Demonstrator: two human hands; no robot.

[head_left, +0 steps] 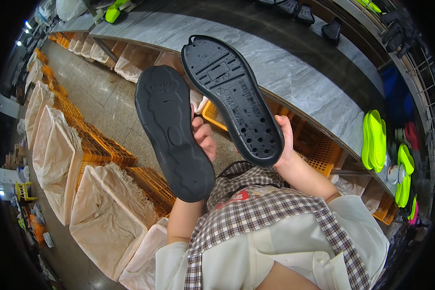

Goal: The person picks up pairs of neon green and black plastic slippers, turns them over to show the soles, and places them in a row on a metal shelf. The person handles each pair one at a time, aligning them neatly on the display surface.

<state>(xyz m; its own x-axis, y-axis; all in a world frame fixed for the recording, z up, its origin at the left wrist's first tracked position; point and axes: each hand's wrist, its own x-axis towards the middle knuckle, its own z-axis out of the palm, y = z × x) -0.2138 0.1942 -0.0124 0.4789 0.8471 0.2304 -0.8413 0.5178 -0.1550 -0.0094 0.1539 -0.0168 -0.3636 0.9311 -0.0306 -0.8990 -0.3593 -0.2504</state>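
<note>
My left hand [205, 140] grips a black shoe sole [165, 116] from behind; its fingers wrap the right edge and the rest of the hand is hidden by the sole. That sole shows a smooth face with wavy raised outlines. In my right hand [286, 140] is a second black shoe sole [229, 99], held at its lower end. Its upturned face has slots, moulded ribs and several round holes near the hand, and a small loop sticks out at its top end. Both soles are raised in front of me, tilted side by side.
A grey marble-patterned worktop [295, 72] curves across the far side, with black soles [304, 14] along its back. Neon green soles [373, 140] lie at its right end. Orange crates [99, 145] and pale cloth-lined bins [108, 217] line the left; another orange crate [314, 142] sits under the worktop.
</note>
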